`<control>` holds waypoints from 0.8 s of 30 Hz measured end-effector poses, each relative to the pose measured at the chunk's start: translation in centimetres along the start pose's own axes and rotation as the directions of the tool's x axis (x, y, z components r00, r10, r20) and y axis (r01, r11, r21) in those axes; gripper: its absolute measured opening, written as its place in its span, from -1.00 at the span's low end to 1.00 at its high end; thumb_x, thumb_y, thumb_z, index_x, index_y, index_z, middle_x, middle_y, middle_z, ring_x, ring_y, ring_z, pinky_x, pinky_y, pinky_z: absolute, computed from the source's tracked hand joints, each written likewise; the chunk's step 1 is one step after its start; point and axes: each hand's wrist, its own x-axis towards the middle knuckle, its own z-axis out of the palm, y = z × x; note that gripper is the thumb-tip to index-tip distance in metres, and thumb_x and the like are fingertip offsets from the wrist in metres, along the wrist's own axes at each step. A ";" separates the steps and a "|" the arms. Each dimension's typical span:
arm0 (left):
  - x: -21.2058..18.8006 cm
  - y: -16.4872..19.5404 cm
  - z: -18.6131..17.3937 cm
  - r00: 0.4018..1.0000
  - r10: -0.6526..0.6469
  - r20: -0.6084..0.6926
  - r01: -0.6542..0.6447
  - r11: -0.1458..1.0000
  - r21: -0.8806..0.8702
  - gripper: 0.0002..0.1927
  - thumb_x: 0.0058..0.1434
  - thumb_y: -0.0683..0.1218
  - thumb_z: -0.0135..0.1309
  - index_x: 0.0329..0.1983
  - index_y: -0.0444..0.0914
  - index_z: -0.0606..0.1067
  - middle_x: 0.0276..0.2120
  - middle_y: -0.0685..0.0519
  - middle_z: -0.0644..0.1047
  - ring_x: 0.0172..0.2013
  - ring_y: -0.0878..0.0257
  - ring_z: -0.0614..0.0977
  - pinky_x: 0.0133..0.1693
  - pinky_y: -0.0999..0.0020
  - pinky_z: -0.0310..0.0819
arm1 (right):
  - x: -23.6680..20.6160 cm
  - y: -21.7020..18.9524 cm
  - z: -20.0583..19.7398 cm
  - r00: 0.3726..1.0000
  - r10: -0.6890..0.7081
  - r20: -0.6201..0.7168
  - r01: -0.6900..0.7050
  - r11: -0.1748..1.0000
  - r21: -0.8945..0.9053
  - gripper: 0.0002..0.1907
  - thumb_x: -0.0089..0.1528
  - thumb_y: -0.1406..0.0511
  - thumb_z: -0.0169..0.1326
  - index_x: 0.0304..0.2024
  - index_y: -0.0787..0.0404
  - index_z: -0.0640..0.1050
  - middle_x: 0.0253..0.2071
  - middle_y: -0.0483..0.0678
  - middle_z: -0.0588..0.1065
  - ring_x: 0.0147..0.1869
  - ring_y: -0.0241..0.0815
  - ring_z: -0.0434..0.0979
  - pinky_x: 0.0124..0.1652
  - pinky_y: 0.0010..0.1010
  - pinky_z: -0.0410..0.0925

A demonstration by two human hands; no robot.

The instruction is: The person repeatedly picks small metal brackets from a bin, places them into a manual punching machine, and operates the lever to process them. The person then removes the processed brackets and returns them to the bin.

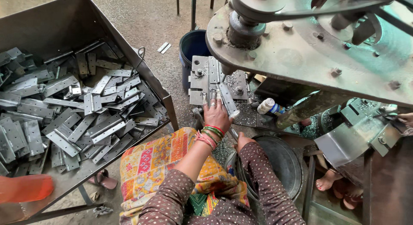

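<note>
My left hand (216, 114), with bangles at the wrist, rests on the metal work plate (199, 80) of a press and holds a long grey metal hinge strip (227, 100) against it, under the punch. Lower down, my right hand (243, 141) is closed around a thin metal rod (233, 133) beside the plate; only the back of this hand shows. A patterned cloth (150, 160) covers my lap.
A large steel tray (167, 96) on the left holds several loose grey hinges (73, 108). The heavy press body (309, 48) overhangs at the right. A blue bucket (191, 46), a dark round pan (282, 162), a small bottle (270, 106) and another person's bare foot (328, 180) lie around.
</note>
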 end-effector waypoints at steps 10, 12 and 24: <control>-3.3 -1.3 1.5 0.999 0.023 0.034 -0.023 1.000 0.002 -0.44 0.29 0.17 -0.07 0.13 -0.32 0.52 0.28 -0.12 0.38 0.35 0.01 0.31 0.34 -0.20 -0.05 | -0.3 -0.3 -0.7 0.999 -0.032 -0.024 0.031 0.999 -0.031 -0.51 0.27 0.08 0.19 0.04 0.25 0.36 -0.08 0.23 0.58 0.07 0.19 0.61 0.04 -0.04 0.46; -2.0 -1.4 2.4 0.998 0.008 -0.060 -0.009 1.000 -0.022 -0.53 0.30 0.07 -0.12 0.11 -0.31 0.53 0.28 -0.12 0.39 0.31 0.01 0.34 0.27 -0.21 0.01 | -0.4 -0.5 -0.7 0.999 -0.022 -0.028 0.021 0.999 -0.036 -0.52 0.28 0.08 0.18 0.04 0.24 0.36 -0.09 0.23 0.59 0.06 0.19 0.62 0.03 -0.05 0.46; 3.9 -2.8 3.7 0.982 -0.027 -0.185 0.017 0.998 -0.057 -0.59 0.27 0.00 -0.13 0.03 -0.29 0.56 0.25 -0.06 0.42 0.27 0.00 0.38 0.31 -0.18 -0.01 | 1.9 2.4 5.1 0.986 -0.033 -0.165 0.043 0.997 0.060 -0.57 0.24 0.10 0.19 0.00 0.20 0.41 -0.19 0.22 0.60 -0.05 0.21 0.64 -0.04 -0.05 0.50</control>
